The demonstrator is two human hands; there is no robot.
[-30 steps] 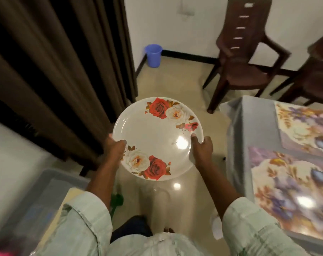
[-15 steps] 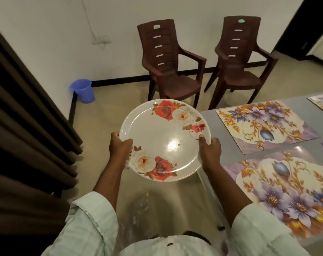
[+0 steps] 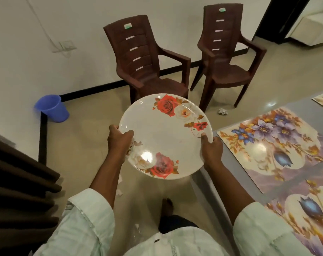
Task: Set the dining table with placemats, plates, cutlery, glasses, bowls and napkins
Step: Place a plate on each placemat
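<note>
Over on the left, a blue bucket (image 3: pixel 52 108) sits on the floor against the wall, well apart from the action. Moving in, the left hand (image 3: pixel 119 140) grips the near-left rim of the plate (image 3: pixel 165 137), thumb hooked over the top and fingers hidden beneath. The plate, white with red roses, hangs in the air above the floor, just off the table's left edge and touching nothing but the two hands. Behind it stand two brown chairs (image 3: pixel 149 63), out of play. On the plate's right side the right hand (image 3: pixel 211 146) pinches the rim, thumb on the face and the rest tucked under. Further right, the grey table (image 3: pixel 231 164) carries floral placemats, the nearest free one (image 3: pixel 273 145) lying along its left edge with nothing on it. As for handling: this plate looks stiff, glossy and likely light, so slick under the thumbs and probably prone to chipping if dropped; opposite points on the rim, as here, look the safest hold. Next call, by my reckoning, is lowering it flat onto the middle of that placemat.
</note>
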